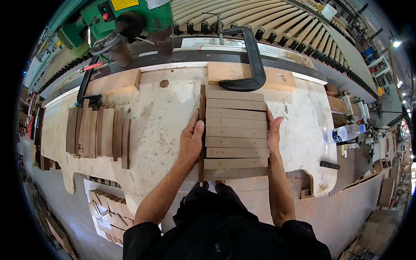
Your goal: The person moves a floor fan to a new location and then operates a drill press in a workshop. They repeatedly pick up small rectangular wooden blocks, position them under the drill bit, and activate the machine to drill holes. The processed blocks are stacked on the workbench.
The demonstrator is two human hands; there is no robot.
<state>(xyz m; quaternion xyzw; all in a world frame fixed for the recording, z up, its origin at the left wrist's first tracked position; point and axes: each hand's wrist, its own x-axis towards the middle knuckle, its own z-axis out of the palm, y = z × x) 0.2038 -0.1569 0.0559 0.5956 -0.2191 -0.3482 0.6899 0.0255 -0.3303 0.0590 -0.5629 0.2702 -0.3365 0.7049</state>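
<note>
A row of greyish-brown wooden slats (236, 132) lies across the workbench in front of me, several side by side, with small holes or dots on their tops. A thin dark wooden strip (202, 96) runs along their left ends. My left hand (190, 139) presses this strip against the slats, thumb on top and fingers along its side. At the right ends of the slats, my right hand (274, 134) presses with its fingers laid along them and its thumb raised apart. Between them, both hands hold the row, whose nearest slat is by the bench's front edge.
More wooden slats (93, 132) stand in a bundle at left. Black clamps (255, 60) hold wooden blocks (279, 79) at the back, near a green machine (156, 17) and a roller conveyor (277, 21). A water bottle (344, 133) and small dark block (329, 165) lie right.
</note>
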